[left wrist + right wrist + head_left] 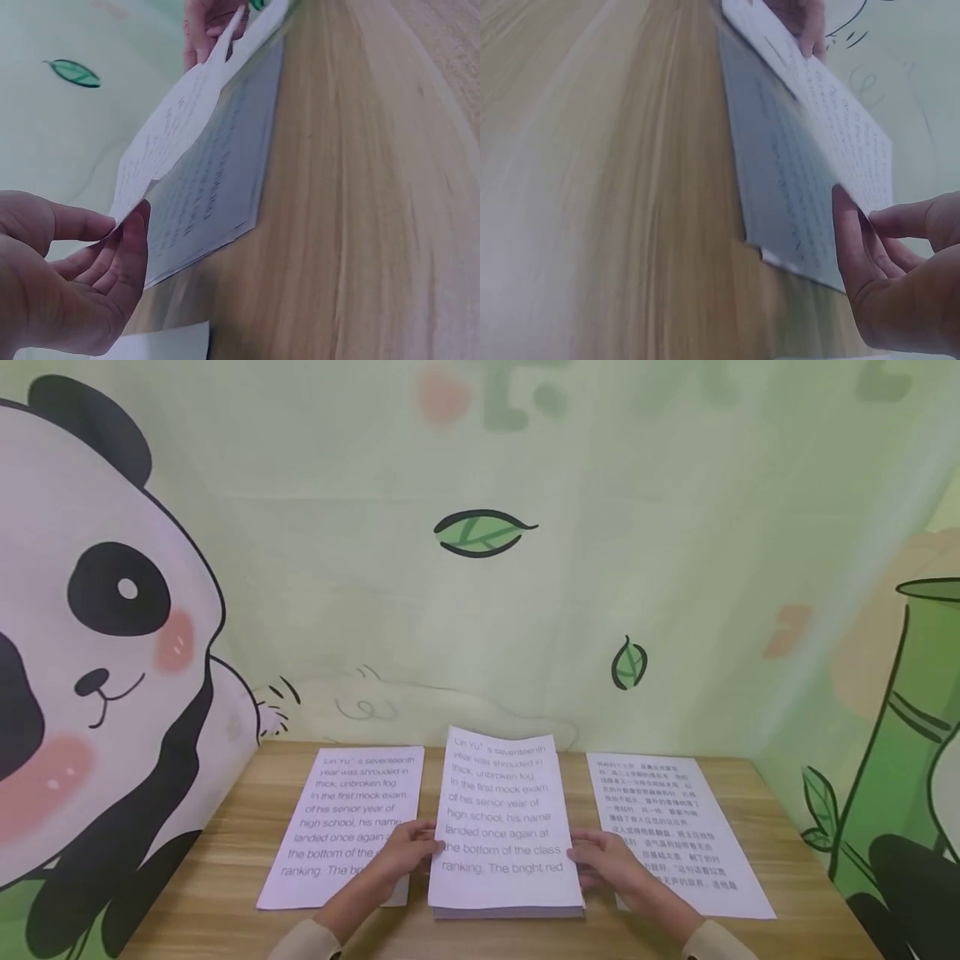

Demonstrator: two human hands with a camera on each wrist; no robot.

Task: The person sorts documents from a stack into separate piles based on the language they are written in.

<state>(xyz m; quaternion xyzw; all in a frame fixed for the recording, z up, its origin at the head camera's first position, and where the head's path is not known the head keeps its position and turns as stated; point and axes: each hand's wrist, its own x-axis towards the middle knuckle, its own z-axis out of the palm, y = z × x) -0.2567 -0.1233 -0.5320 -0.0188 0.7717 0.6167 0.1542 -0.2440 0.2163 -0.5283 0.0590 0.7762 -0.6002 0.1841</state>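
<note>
Over the middle stack (201,191) on the table (202,897), holding a printed sheet (498,810) up by both side edges.
Pinched between thumb and fingers on the left by the grip of the left hand (411,850), and likewise on the right by the right hand (611,862); clear of the stack below, grasped along the near half, with the far end unsupported. Could buckle or crease down the middle if squeezed inward, being thin and wavy along the near edge; could slip or tear at one side from uneven pull. Might also skew the stack if lowered at a slant, or nudge the left page (345,806), close to the left hand, or the right page (663,810), close to the right. Cannot tell whether pinched as one layer or several.
</note>
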